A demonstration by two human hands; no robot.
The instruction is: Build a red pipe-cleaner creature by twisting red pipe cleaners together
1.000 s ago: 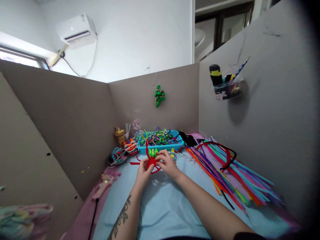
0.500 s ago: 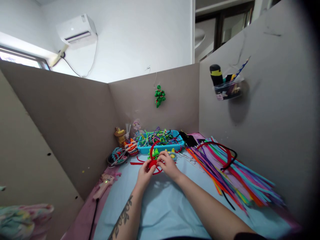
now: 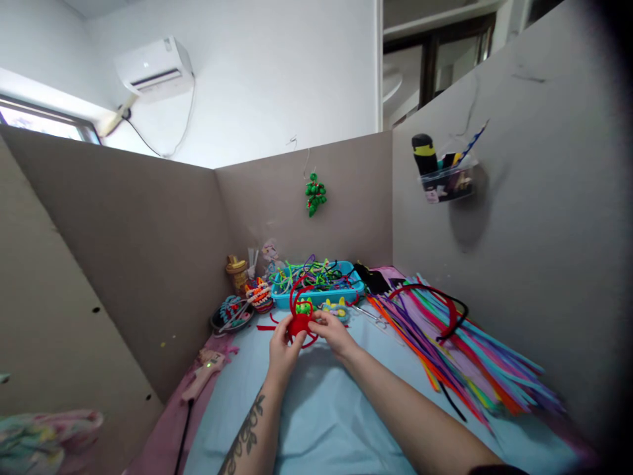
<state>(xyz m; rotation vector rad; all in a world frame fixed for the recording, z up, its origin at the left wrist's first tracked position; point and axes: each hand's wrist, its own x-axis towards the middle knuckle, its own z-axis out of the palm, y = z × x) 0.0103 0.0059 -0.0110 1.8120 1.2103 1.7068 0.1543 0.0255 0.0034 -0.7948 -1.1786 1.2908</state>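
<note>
Red craft sat between both grips, just in front of the blue tray. Left hand and right hand pinched it, forearms converging above the bench.

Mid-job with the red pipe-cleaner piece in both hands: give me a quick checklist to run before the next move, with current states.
1. Left hand grips red pipe-cleaner piece: ok.
2. Right hand pinches the same piece: ok.
3. Piece lifted off the blue mat: cannot tell.
4. Spare pipe cleaners within reach on the right: ok.
5. Blue tray right behind the piece, loose ends could snag: not ok.
6. Glue gun lying apart from the hands: ok.
</note>
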